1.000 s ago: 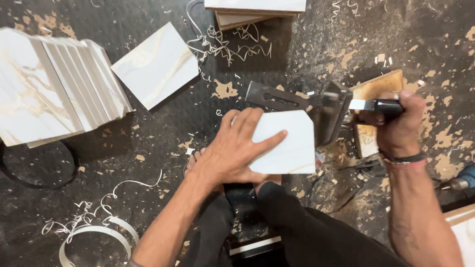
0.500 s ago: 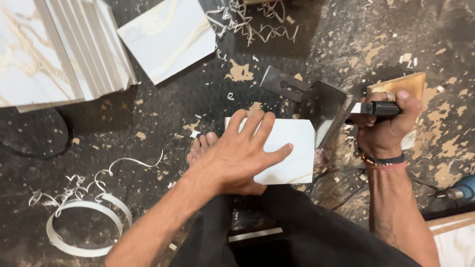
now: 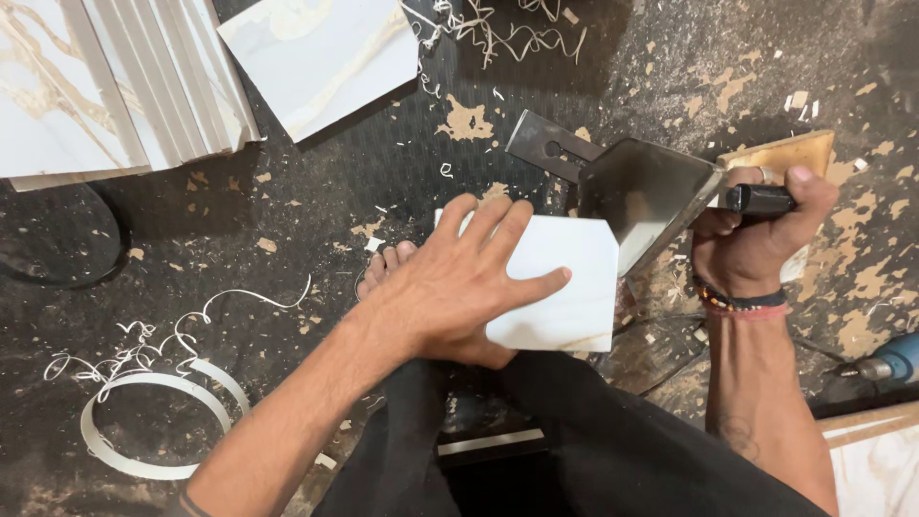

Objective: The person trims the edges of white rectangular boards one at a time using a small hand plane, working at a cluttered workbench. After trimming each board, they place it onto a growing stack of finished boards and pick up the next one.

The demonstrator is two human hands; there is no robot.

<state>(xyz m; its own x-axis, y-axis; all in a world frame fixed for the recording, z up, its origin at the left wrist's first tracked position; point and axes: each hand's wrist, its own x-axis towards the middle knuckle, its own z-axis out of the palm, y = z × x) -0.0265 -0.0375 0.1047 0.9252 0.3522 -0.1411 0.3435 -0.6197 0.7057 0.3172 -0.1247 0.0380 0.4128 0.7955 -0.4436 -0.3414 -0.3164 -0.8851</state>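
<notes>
Under my left hand (image 3: 459, 287) I see a white panel (image 3: 565, 287) with a smooth, matt face, like laminated board. The blade (image 3: 641, 196) in my right hand (image 3: 751, 244) is bare metal, dull grey and a little stained, and its handle (image 3: 761, 199) looks like black plastic. The wooden block (image 3: 780, 153) behind it is raw and pale. The stacked boards (image 3: 105, 86) have a marble print with a light gloss. The floor (image 3: 287, 220) is dark, rough, and covered with thin curled shavings (image 3: 488, 29).
</notes>
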